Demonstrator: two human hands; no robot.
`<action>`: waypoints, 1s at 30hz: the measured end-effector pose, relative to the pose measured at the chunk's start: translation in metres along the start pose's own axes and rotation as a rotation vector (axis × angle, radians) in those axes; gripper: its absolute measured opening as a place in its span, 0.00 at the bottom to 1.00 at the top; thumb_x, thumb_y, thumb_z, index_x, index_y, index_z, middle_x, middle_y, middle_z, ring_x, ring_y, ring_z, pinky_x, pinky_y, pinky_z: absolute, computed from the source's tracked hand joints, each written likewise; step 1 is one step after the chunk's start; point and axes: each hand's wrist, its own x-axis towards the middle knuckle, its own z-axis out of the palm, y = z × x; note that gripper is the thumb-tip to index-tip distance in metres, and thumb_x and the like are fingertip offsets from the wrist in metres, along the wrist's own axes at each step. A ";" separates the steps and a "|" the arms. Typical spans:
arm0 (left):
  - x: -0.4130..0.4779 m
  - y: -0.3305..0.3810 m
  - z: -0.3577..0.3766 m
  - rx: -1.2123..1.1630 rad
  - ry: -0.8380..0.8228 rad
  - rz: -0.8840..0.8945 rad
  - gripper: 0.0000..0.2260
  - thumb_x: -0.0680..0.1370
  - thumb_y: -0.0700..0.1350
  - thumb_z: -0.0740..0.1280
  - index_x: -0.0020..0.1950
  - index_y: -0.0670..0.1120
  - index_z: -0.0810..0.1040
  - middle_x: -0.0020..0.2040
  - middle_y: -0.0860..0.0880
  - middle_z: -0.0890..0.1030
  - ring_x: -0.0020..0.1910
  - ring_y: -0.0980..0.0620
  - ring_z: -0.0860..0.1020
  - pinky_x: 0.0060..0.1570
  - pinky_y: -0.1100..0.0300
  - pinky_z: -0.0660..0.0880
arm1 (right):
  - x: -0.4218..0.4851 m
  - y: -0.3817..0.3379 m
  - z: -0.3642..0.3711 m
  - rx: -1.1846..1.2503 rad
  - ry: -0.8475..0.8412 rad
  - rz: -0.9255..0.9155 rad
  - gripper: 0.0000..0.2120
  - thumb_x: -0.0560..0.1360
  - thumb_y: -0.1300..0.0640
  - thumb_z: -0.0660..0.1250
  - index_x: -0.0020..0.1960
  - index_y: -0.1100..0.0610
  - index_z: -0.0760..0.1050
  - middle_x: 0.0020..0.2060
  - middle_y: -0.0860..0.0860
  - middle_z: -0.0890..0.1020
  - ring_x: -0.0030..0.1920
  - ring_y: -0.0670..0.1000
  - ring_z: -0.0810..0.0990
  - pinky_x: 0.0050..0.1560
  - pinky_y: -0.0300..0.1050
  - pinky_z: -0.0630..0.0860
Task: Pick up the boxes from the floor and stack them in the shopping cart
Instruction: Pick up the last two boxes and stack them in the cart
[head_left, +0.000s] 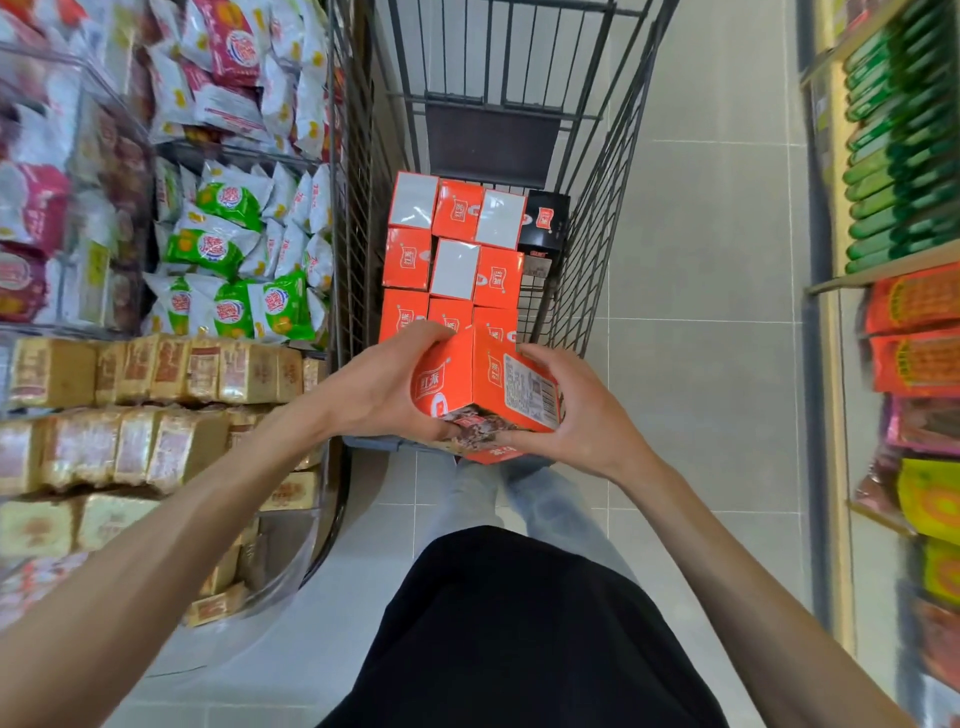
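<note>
Shop aisle, cart (358, 218) of orange boxes (452, 254), both hands' fingers (540, 358) around another box (483, 382).

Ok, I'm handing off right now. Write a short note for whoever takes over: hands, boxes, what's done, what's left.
Hands: left hand and right hand together grip one orange box, tilted, at the near end of the shopping cart.
Boxes: orange boxes fill three rows in the cart; one black box sits at the far right.
Done: those rows are packed.
Left: set the held box down, probably on top of the near row. No boxes on the visible floor; check out of view.
</note>
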 end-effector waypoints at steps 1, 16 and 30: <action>0.000 -0.002 0.004 -0.007 0.023 -0.033 0.44 0.62 0.60 0.78 0.71 0.52 0.61 0.65 0.52 0.73 0.59 0.54 0.77 0.60 0.51 0.77 | 0.000 0.003 0.000 -0.010 0.004 0.009 0.45 0.64 0.39 0.79 0.75 0.47 0.63 0.67 0.45 0.71 0.65 0.43 0.69 0.66 0.47 0.69; 0.052 -0.037 0.083 -0.010 0.374 -0.572 0.41 0.60 0.65 0.75 0.64 0.47 0.65 0.57 0.47 0.73 0.54 0.44 0.78 0.51 0.43 0.79 | 0.045 0.057 0.027 0.385 0.358 0.661 0.30 0.75 0.53 0.70 0.73 0.59 0.64 0.68 0.54 0.70 0.65 0.52 0.73 0.65 0.45 0.69; 0.098 -0.039 0.137 0.113 0.354 -0.807 0.42 0.67 0.65 0.74 0.67 0.39 0.63 0.62 0.42 0.72 0.60 0.38 0.75 0.53 0.44 0.73 | 0.092 0.096 0.057 0.515 0.408 0.809 0.18 0.75 0.52 0.65 0.59 0.56 0.63 0.49 0.56 0.81 0.46 0.58 0.82 0.48 0.55 0.80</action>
